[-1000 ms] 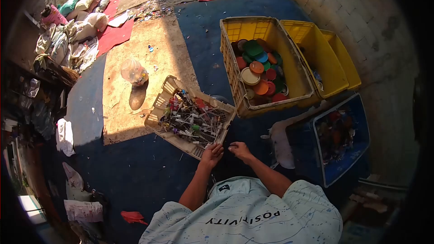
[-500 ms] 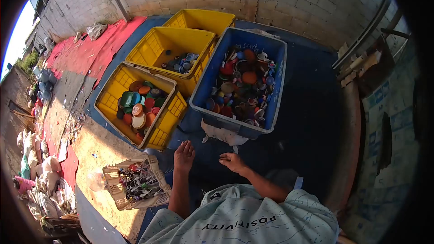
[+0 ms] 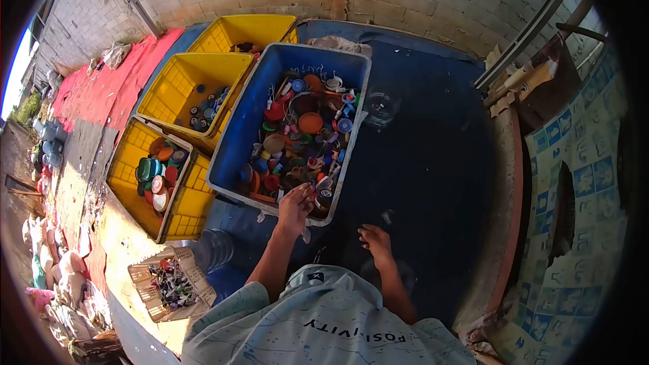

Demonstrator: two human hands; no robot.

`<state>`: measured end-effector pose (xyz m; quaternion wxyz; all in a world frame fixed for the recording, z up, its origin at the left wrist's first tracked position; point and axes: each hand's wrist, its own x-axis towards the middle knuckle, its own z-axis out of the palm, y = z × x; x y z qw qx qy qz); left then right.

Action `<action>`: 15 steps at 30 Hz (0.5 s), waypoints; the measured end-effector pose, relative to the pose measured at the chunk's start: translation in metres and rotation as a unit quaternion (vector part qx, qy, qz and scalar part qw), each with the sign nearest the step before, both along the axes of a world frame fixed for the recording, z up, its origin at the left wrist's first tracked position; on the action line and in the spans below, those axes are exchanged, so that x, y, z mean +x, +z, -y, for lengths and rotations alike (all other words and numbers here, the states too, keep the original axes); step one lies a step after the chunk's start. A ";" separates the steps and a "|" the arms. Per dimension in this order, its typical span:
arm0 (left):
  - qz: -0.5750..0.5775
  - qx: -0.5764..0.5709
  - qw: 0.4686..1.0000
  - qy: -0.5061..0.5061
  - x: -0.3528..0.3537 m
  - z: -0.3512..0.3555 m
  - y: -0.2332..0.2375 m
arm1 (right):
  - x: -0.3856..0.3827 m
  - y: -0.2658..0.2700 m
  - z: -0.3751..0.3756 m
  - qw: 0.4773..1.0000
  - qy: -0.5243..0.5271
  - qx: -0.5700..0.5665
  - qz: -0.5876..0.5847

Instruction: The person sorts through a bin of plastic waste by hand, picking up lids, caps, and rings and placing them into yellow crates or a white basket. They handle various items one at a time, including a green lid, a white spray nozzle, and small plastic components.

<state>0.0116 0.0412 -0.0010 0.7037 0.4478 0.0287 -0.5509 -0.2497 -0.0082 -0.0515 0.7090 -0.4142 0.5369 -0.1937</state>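
A blue bin point(image 3: 230, 118) in front of me holds a heap of mixed plastic caps and lids point(image 3: 307, 138). My left hand point(image 3: 296, 209) is over the bin's near rim, at the edge of the heap. Its fingers are bent forward and loosely apart, with nothing visible in them. To the right of the bin, my right hand point(image 3: 376, 240) hovers above the dark mat, its fingers curled together. Whatever they may hold is hidden. A small clear plastic piece point(image 3: 387, 216) shows just beyond that hand.
Yellow bins point(image 3: 193, 189) with lids and caps stand left of the blue bin. A beige crate point(image 3: 145, 274) of small plastic pieces sits at the lower left, beside a clear water jug point(image 3: 213, 247). A round clear container point(image 3: 382, 109) lies on the mat. A block wall point(image 3: 405, 0) runs behind.
My view has swung right, so the bins appear farther left. My left hand has moved forward to the blue bin's near rim. My right hand is now right of the bin.
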 end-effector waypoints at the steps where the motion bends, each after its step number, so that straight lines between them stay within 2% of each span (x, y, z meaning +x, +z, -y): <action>1: 0.006 0.005 1.000 -0.002 0.000 0.016 0.001 | 0.000 -0.001 0.011 1.000 -0.011 0.007 0.009; 8: -0.020 0.007 0.997 0.076 0.016 0.124 -0.037 | 0.013 -0.011 0.128 0.994 0.083 -0.055 -0.039; 11: -0.045 0.021 0.990 0.131 0.024 0.152 -0.059 | 0.028 -0.016 0.200 0.964 0.168 -0.200 -0.048; 12: -0.052 0.019 0.987 0.154 0.024 0.157 -0.058 | 0.048 0.026 0.222 0.959 0.191 -0.204 -0.043; 15: -0.048 0.023 0.974 0.219 0.033 0.175 -0.040 | 0.098 0.082 0.294 0.907 0.296 -0.295 -0.061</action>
